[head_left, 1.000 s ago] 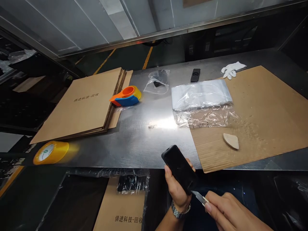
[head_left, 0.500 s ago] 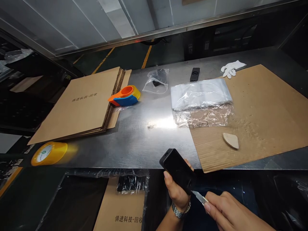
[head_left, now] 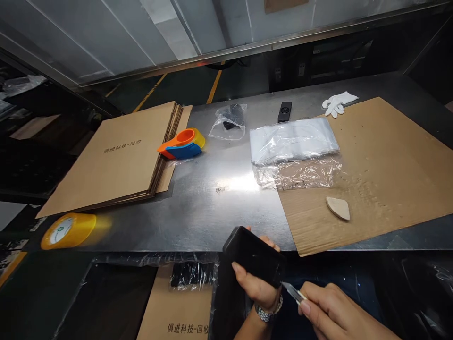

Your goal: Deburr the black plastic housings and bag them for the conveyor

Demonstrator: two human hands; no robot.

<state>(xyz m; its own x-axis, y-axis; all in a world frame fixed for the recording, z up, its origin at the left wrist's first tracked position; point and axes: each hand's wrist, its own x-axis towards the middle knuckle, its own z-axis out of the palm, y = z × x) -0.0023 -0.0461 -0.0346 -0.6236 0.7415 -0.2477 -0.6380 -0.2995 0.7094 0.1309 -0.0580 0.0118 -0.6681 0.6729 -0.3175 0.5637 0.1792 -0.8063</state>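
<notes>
Near the front edge of the metal table, my left hand (head_left: 260, 287) is wrapped round a black rectangular case (head_left: 253, 255), with fingertips showing along its far side. It is tilted, its upper end pointing to the left. My right hand (head_left: 329, 307) grips a utility knife (head_left: 294, 293) with a pale handle. The knife's blade tip is at the lower right corner of the black case; whether it touches, I cannot tell.
On the metal table (head_left: 198, 208) lie stacked cardboard sheets (head_left: 116, 160), an orange and blue tape dispenser (head_left: 184, 144), a yellow tape roll (head_left: 69, 230), clear plastic bags (head_left: 293, 139), a black device (head_left: 285, 112), a white glove (head_left: 339, 104) and a wedge-shaped tan piece (head_left: 338, 208) on flat cardboard (head_left: 399, 165).
My left hand has turned the black case, its upper end swinging left and down. The knife stays near the same corner. The view has shifted slightly.
</notes>
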